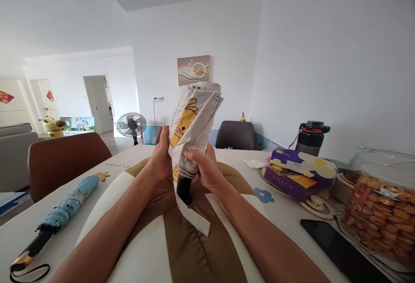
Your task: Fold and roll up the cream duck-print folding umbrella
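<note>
A white folding umbrella (204, 114) with a yellow duck print is held up in front of me, its canopy wrapped round itself. Its black handle (184, 188) points down, and a loose white strap (193, 217) dangles beside it. My left hand (161, 155) grips the canopy from the left, its fingers partly hidden behind the cloth. From the right, my right hand (207, 168) closes on the lower canopy, thumb pressed on the fabric just above the handle. Beneath both hands lies a brown and white cushion (201, 257).
On the table's left lies a folded blue umbrella (66, 205). At the right are a purple box (296, 173), a black bottle (310, 140), a clear snack jar (382, 214) and a black phone (340, 248). Chairs (69, 162) and a fan (132, 124) stand beyond.
</note>
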Demonstrator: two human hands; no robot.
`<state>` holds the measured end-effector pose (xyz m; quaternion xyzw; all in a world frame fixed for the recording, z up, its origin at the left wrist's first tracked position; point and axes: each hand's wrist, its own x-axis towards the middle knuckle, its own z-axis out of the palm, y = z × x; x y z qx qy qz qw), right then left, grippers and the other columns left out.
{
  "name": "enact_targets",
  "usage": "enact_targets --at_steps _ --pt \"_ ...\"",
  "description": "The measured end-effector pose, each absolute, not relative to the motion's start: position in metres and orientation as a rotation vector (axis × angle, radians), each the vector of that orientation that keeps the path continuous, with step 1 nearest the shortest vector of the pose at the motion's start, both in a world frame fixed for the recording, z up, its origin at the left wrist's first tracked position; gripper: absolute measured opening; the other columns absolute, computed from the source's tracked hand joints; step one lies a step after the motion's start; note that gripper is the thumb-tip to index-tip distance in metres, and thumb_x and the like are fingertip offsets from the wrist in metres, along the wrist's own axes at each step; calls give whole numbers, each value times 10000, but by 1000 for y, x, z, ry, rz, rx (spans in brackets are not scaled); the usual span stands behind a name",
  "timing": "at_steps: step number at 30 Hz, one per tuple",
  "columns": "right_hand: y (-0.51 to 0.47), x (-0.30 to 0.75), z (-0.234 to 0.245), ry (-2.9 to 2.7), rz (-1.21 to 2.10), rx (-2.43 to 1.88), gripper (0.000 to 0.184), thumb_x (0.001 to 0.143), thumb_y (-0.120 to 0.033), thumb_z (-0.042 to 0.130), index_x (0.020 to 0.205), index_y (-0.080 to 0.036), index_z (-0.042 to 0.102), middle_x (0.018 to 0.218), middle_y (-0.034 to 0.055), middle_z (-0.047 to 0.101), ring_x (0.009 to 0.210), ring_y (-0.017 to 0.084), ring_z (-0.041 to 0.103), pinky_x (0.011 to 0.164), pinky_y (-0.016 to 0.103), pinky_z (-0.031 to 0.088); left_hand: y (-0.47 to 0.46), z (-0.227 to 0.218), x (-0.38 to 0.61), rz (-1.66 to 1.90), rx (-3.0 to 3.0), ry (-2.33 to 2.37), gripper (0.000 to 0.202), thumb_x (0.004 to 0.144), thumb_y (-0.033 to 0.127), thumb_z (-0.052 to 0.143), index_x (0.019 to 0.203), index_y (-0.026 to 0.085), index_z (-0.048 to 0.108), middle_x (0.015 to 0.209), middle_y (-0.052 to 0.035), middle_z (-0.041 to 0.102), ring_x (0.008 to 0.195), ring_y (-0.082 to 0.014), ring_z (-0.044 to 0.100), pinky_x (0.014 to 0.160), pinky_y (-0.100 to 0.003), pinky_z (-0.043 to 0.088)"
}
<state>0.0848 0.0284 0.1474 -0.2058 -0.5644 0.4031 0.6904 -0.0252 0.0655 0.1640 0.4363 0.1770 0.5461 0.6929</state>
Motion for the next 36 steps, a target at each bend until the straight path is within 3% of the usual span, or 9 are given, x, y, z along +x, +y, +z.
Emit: enact_targets --at_steps 4,10,13,15,20,25,28,36 --pt "32 86 146 -1223 958 -438 177 635 -243 638 808 -227 670 840 40 694 766 213 642 715 340 545 64 167 -24 1112 855 336 628 880 635 316 1127 150 630 896 -103 709 923 -256 661 821 -379 538" --pt "36 87 143 -1171 996 -352 382 651 -203 639 1031 -240 648 827 2 688 746 188 642 731 320 533 69 169 -33 1276 915 218 594 828 635 459 1182 178 595 1061 -102 683 1070 -268 609 891 -380 512" --pt "39 88 141 -1114 962 -363 314 633 -198 651 943 -236 673 815 -7 682 727 165 635 713 288 528 65 171 -38 1334 1048 149 576 813 621 501 1166 178 603 1124 -107 661 1147 -275 567 929 -389 493" --pt "41 89 140 -1093 940 -402 214 627 -209 651 839 -207 682 832 5 682 731 162 633 706 282 527 62 172 -39 1369 1102 125 480 818 521 566 1155 181 609 1151 -94 654 1157 -260 563 946 -372 487" --pt "42 89 139 -1093 909 -425 217 648 -234 654 854 -176 681 925 47 696 839 209 645 780 334 533 57 172 -33 1352 1064 184 371 755 134 640 1125 158 626 1098 -63 685 1060 -221 624 946 -335 495" --pt "39 88 144 -1122 891 -403 241 671 -311 678 890 -210 661 930 43 699 908 230 648 814 353 535 52 174 -28 1342 962 272 262 797 192 624 1051 136 658 1070 -70 696 1025 -216 641 905 -310 524" --pt "39 87 145 -1098 895 -408 298 680 -372 690 924 -204 653 935 39 700 891 221 661 797 346 544 54 174 -26 1381 969 320 240 773 145 645 1012 135 667 1046 -72 702 1012 -216 648 884 -293 532" --pt "46 81 138 -1182 879 -517 487 637 -212 699 1118 -232 630 970 9 708 902 184 648 809 296 518 73 167 -33 1465 768 307 239 807 76 568 1026 127 646 952 -49 721 868 -162 683 843 -275 549"
